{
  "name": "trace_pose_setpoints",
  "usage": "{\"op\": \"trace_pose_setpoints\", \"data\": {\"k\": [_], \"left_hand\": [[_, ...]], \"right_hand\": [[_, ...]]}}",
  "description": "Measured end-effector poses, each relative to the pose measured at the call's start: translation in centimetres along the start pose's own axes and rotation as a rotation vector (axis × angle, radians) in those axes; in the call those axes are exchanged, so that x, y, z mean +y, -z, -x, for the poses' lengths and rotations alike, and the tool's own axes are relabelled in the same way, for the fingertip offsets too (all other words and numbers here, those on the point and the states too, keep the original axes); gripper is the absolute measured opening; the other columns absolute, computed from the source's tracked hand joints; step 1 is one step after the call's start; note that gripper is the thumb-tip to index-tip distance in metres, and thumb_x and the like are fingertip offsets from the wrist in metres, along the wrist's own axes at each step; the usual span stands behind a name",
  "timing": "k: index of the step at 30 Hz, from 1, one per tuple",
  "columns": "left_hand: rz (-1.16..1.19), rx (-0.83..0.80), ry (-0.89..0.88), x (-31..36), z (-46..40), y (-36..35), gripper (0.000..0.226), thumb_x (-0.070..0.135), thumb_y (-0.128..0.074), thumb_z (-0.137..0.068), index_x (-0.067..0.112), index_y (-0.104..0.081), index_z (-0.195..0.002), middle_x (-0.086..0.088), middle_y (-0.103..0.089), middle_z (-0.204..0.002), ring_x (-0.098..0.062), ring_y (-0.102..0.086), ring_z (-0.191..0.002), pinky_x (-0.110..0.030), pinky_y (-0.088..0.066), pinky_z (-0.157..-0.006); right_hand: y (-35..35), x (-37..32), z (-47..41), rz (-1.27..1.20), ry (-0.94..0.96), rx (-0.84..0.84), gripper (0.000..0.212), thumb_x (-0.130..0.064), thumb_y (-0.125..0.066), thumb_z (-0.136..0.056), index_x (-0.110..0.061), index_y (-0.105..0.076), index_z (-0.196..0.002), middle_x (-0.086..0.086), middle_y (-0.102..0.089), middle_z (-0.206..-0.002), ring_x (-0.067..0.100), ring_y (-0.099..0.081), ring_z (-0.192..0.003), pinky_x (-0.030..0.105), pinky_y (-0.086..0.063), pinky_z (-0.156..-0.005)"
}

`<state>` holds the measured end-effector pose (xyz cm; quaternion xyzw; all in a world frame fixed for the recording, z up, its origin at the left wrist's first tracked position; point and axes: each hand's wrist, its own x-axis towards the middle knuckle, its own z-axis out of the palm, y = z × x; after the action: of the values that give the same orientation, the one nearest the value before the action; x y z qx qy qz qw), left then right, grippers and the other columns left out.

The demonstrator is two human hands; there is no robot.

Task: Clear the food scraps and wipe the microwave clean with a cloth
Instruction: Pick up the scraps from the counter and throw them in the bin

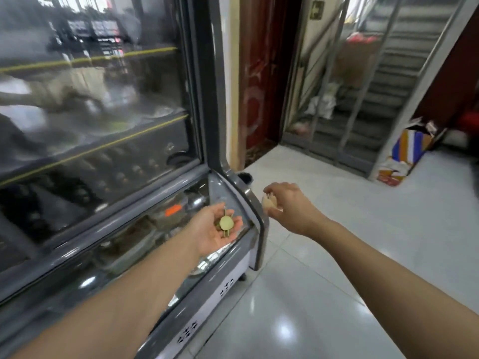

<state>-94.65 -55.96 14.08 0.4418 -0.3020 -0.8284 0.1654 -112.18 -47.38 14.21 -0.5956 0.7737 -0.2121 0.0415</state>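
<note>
Pale green food scraps point(226, 223) lie in the upturned palm of the left hand point(216, 230), fingers cupped loosely, above the glass-fronted display cabinet point(124, 141). The right hand point(287, 206) pinches a pale scrap point(267, 203) between curled fingers, above the white tiled floor point(324, 281). No microwave or cloth in view.

Left hand point(216, 230) cups green scraps point(226, 223); right hand point(287, 207) pinches something pale, blurred.

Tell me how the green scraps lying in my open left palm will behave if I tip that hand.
The green scraps look small and thin, so probably very light. They rest loose on the left hand, with no grip round them, so tilting would likely let them slide off. The round slice might roll; the thin stem-like bits look limp.
</note>
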Motion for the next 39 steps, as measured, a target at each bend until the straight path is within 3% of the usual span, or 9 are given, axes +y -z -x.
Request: {"op": "trace_pose_setpoints", "data": {"k": [4, 6, 18, 23, 31, 39], "left_hand": [[-0.036, -0.033, -0.006, -0.1, -5.4, -7.4, 0.024, 0.028, -0.044, -0.096, 0.009, -0.056, -0.088, -0.011, -0.062, -0.085, -0.021, -0.06, -0.078, -0.038, -0.042, -0.096], [-0.025, -0.026, 0.001, -0.3, -8.2, -11.2, 0.024, 0.028, -0.043, -0.097, 0.009, -0.055, -0.088, -0.011, -0.061, -0.084, -0.021, -0.059, -0.077, -0.038, -0.038, -0.102], [-0.014, -0.024, 0.061, 2.2, -22.9, -26.7, 0.026, 0.031, -0.042, -0.098, 0.01, -0.054, -0.09, -0.01, -0.062, -0.088, -0.02, -0.061, -0.078, -0.036, -0.037, -0.097], [-0.004, -0.019, 0.056, 5.2, -30.6, -30.4, 0.024, 0.03, -0.042, -0.098, 0.01, -0.053, -0.091, -0.011, -0.062, -0.088, -0.02, -0.06, -0.078, -0.037, -0.035, -0.103], [-0.003, -0.007, 0.049, 14.0, -43.5, -34.9, 0.027, 0.032, -0.042, -0.098, 0.011, -0.053, -0.086, -0.009, -0.062, -0.087, -0.019, -0.06, -0.078, -0.035, -0.036, -0.098], [0.033, 0.076, 0.021, 20.3, -53.5, -38.6, 0.026, 0.032, -0.043, -0.098, 0.01, -0.056, -0.092, -0.009, -0.063, -0.088, -0.019, -0.061, -0.08, -0.036, -0.038, -0.1]], "right_hand": [[2.8, 7.9, -2.1, 0.002, -0.038, -0.016, 0.042, -0.026, -0.06, -0.087, -0.014, -0.05, -0.127, 0.01, -0.056, -0.117, 0.028, -0.047, -0.109, 0.03, -0.038, -0.089], [4.2, 11.8, -3.3, 0.002, -0.054, -0.031, 0.043, -0.027, -0.06, -0.087, -0.014, -0.051, -0.127, 0.01, -0.055, -0.118, 0.028, -0.047, -0.109, 0.034, -0.041, -0.091], [8.6, 30.2, -12.4, -0.036, -0.114, -0.048, 0.044, -0.024, -0.061, -0.087, -0.015, -0.05, -0.128, 0.008, -0.053, -0.123, 0.025, -0.047, -0.112, 0.029, -0.041, -0.088], [8.1, 36.1, -19.0, -0.038, -0.124, -0.058, 0.043, -0.025, -0.062, -0.086, -0.017, -0.051, -0.126, 0.006, -0.053, -0.122, 0.023, -0.047, -0.11, 0.027, -0.04, -0.086], [8.3, 43.6, -32.6, -0.043, -0.145, -0.088, 0.041, -0.026, -0.061, -0.087, -0.019, -0.05, -0.126, 0.005, -0.052, -0.123, 0.02, -0.046, -0.107, 0.023, -0.036, -0.079], [7.5, 50.5, -45.2, -0.05, -0.079, -0.136, 0.042, -0.026, -0.064, -0.087, -0.021, -0.051, -0.126, 0.004, -0.052, -0.127, 0.02, -0.048, -0.11, 0.022, -0.038, -0.078]]}}
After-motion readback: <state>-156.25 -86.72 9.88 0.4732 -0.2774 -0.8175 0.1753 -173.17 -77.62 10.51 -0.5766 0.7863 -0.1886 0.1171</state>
